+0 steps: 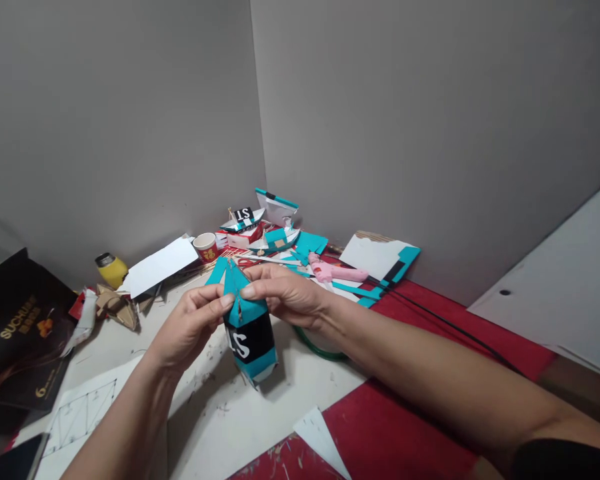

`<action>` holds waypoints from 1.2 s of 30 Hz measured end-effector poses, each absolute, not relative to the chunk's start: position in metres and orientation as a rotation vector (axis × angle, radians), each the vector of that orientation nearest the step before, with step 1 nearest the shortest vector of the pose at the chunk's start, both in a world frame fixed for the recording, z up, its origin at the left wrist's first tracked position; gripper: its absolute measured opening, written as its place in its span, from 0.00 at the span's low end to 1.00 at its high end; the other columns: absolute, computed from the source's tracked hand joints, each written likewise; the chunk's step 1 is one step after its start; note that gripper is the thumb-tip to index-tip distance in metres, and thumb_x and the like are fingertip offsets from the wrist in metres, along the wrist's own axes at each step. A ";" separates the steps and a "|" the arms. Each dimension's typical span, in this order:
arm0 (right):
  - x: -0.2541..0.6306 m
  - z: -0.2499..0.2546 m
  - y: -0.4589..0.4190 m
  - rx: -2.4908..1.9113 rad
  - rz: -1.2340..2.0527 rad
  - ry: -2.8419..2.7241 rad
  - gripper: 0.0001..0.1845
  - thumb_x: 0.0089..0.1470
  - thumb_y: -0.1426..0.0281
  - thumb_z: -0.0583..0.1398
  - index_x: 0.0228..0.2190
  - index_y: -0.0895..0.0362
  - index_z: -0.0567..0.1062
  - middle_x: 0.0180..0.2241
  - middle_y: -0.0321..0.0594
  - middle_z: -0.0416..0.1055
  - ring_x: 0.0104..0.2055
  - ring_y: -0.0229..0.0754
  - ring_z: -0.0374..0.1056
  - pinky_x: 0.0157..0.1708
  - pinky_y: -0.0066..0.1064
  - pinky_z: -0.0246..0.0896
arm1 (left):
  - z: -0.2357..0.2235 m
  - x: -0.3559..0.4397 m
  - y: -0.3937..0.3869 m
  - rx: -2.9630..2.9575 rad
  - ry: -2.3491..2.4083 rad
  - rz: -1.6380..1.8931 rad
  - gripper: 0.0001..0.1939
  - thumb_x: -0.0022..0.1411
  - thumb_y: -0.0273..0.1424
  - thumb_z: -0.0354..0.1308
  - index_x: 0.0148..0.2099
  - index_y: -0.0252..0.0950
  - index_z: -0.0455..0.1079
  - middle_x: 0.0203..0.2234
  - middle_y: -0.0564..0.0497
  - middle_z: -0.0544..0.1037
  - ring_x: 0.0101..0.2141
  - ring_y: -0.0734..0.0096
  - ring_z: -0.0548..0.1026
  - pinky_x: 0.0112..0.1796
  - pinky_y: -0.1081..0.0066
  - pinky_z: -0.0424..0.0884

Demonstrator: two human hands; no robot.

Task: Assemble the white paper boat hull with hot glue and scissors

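Observation:
A folded teal cardboard piece [254, 340], with a black band and white letters, is held up over the table between both my hands. It narrows to a point at its upper end, and a seam runs down that part. My left hand [200, 313] pinches the seam from the left, thumb and fingers closed on the card. From the other side my right hand [280, 291] grips the same tapered part, its thumb pressed beside the seam. The lower end of the piece hangs free, with white edges showing. My fingers hide the far side of the card.
Behind my hands are small model boats [275, 240], a red paper cup [205, 247] and a pink glue gun [333, 269] with a black cord. A yellow bottle [111, 269], black box [25, 333] and drawn sheet [87, 413] lie left. Grey walls [380, 120] meet behind.

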State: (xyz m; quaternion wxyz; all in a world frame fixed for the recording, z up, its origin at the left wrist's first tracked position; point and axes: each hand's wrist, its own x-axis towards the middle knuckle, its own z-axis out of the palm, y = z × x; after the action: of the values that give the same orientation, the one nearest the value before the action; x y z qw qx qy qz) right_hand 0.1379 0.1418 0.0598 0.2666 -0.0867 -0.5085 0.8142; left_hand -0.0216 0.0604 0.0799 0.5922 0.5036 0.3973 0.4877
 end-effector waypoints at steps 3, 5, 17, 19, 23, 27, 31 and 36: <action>0.134 0.057 0.142 -0.213 2.231 -1.386 0.12 0.38 0.68 0.69 0.24 0.62 0.75 0.22 0.33 0.72 0.23 0.31 0.66 0.28 0.24 0.59 | 0.082 -0.025 0.061 1.158 0.969 1.178 0.09 0.57 0.33 0.62 0.29 0.32 0.71 0.21 0.55 0.69 0.24 0.79 0.64 0.29 0.76 0.61; 0.133 0.056 0.140 -0.177 2.256 -1.400 0.12 0.38 0.68 0.68 0.26 0.63 0.76 0.23 0.34 0.73 0.25 0.32 0.67 0.30 0.25 0.60 | 0.082 -0.026 0.062 1.133 0.994 1.202 0.10 0.56 0.33 0.63 0.28 0.32 0.70 0.19 0.56 0.67 0.22 0.80 0.63 0.27 0.77 0.60; 0.132 0.056 0.137 -0.173 2.280 -1.358 0.09 0.39 0.71 0.67 0.26 0.62 0.75 0.23 0.33 0.72 0.25 0.31 0.66 0.31 0.25 0.57 | 0.079 -0.021 0.063 1.110 1.081 1.227 0.11 0.53 0.34 0.66 0.28 0.33 0.70 0.18 0.57 0.67 0.21 0.79 0.64 0.25 0.77 0.61; 0.130 0.055 0.137 -0.214 2.268 -1.328 0.10 0.39 0.70 0.67 0.26 0.62 0.75 0.23 0.33 0.72 0.25 0.32 0.66 0.31 0.26 0.57 | 0.078 -0.019 0.064 1.100 1.092 1.287 0.10 0.54 0.34 0.65 0.29 0.33 0.70 0.19 0.57 0.68 0.21 0.79 0.65 0.26 0.77 0.61; 0.126 0.056 0.137 -0.376 2.128 -1.219 0.11 0.39 0.68 0.68 0.26 0.60 0.74 0.23 0.32 0.70 0.25 0.32 0.63 0.30 0.26 0.56 | 0.075 -0.016 0.066 1.202 1.247 1.502 0.12 0.59 0.38 0.59 0.41 0.36 0.72 0.32 0.52 0.76 0.31 0.73 0.71 0.33 0.75 0.66; 0.126 0.057 0.139 -0.567 1.945 -1.098 0.09 0.41 0.67 0.65 0.28 0.57 0.74 0.25 0.32 0.70 0.27 0.35 0.63 0.29 0.27 0.57 | 0.069 -0.006 0.059 1.476 1.506 1.538 0.21 0.57 0.37 0.62 0.53 0.40 0.69 0.50 0.46 0.74 0.48 0.60 0.71 0.46 0.67 0.65; 0.124 0.059 0.136 -0.525 1.887 -0.969 0.11 0.39 0.68 0.67 0.26 0.58 0.74 0.24 0.32 0.69 0.28 0.35 0.63 0.31 0.28 0.58 | 0.055 0.009 0.054 1.685 1.549 1.468 0.35 0.49 0.31 0.67 0.60 0.43 0.64 0.59 0.45 0.65 0.57 0.51 0.63 0.54 0.59 0.59; 0.123 0.062 0.126 -0.372 1.977 -1.032 0.13 0.40 0.65 0.69 0.28 0.57 0.73 0.26 0.33 0.69 0.30 0.37 0.64 0.36 0.30 0.60 | 0.048 0.013 0.057 1.628 1.558 1.444 0.34 0.51 0.30 0.65 0.61 0.42 0.61 0.60 0.43 0.64 0.57 0.51 0.63 0.55 0.59 0.58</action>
State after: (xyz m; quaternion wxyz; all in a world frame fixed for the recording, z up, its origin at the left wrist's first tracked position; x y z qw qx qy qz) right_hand 0.1231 0.1255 0.0617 0.4262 -0.1490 -0.4131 0.7909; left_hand 0.0131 0.0569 0.0481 0.2306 0.5920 0.5664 0.5249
